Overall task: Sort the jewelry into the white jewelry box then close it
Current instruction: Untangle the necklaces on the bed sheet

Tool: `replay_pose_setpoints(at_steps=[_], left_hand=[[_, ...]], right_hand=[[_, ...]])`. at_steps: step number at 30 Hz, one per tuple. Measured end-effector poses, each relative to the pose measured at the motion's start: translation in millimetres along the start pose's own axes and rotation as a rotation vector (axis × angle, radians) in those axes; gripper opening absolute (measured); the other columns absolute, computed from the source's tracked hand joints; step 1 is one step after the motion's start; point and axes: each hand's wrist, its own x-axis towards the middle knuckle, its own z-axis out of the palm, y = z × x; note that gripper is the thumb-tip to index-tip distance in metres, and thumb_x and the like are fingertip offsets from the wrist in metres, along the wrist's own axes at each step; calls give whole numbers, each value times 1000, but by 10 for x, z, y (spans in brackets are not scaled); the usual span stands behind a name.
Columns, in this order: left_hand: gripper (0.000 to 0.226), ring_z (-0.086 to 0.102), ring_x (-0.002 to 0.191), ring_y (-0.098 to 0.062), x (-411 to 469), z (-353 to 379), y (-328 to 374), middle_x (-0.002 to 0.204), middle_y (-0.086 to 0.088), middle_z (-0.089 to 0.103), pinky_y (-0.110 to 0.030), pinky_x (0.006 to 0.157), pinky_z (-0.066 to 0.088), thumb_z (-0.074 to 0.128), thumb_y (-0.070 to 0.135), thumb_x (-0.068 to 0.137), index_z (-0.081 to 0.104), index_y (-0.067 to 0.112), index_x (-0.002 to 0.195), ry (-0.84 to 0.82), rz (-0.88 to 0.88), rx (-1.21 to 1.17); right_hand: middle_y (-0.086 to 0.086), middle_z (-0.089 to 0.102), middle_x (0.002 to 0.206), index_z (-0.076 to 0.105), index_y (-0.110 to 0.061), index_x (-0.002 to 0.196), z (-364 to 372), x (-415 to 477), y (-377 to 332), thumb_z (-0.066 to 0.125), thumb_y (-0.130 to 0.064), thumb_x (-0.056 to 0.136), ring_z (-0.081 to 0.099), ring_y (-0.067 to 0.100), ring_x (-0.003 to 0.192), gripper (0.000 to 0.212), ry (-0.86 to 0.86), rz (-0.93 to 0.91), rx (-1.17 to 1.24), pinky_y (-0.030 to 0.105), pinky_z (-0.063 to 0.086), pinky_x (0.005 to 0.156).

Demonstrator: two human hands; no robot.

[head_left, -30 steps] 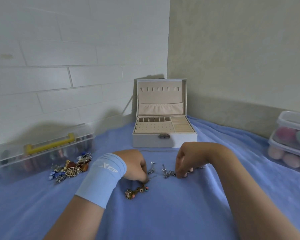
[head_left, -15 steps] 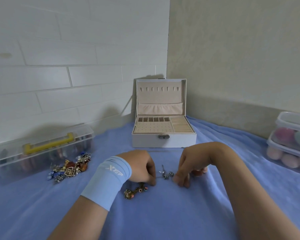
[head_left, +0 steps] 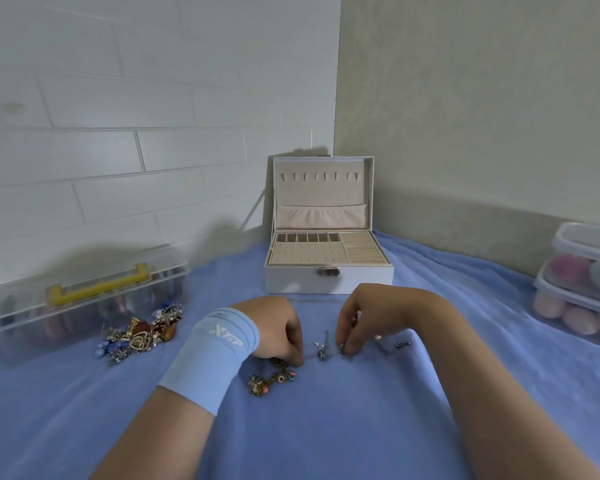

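Soft, even, rather dim light with a bluish cast; the white jewelry box [head_left: 328, 282] throws a faint shadow left onto the far wall [head_left: 187, 188] (wide-angle bending curves the edges), corners slightly blurred

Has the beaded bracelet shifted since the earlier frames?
No. The beaded bracelet lies in the same spot on the cloth, in front of the white jewelry box.

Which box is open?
The white jewelry box in the middle: its lid stands upright. The clear case with the yellow handle and the stacked tubs have lids on.
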Motion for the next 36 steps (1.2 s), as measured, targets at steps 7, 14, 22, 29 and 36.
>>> replay_pose_setpoints(at_steps=[7,14,22,29,36], left_hand=[[7,59,73,-4,-36,-25,-8,68,19,62,-23,73,50,77,35,80,72,30,78,-24,-16,25],[6,58,75,-4,-20,-22,-33,72,21,61,-20,72,48,77,33,81,73,32,84,-47,-20,36],[19,61,85,-10,-9,-16,-59,82,18,59,-23,76,50,77,26,78,65,34,91,-81,-71,34],[22,57,88,-8,48,89,40,94,17,58,-24,81,49,68,27,83,58,35,101,79,4,-165],[17,61,75,-3,59,86,72,81,17,64,-21,66,49,77,34,77,68,34,92,22,-16,-118]], right_hand=[[-13,72,70,78,-29,82,-115,-92,103,82,-25,81,64,6,65,6,1,35,109,22,44,61],[0,78,107,72,-15,92,-140,-105,169,71,-16,93,71,12,83,1,8,-61,455,25,49,69],[18,75,89,61,-7,91,-46,68,170,54,-6,100,72,30,79,11,54,-12,820,35,58,73],[11,67,74,58,-10,98,-13,80,91,52,-11,98,44,19,46,6,127,102,658,30,52,51],[11,65,75,56,-8,103,-15,97,86,51,-13,95,28,16,43,11,229,260,561,26,45,45]])
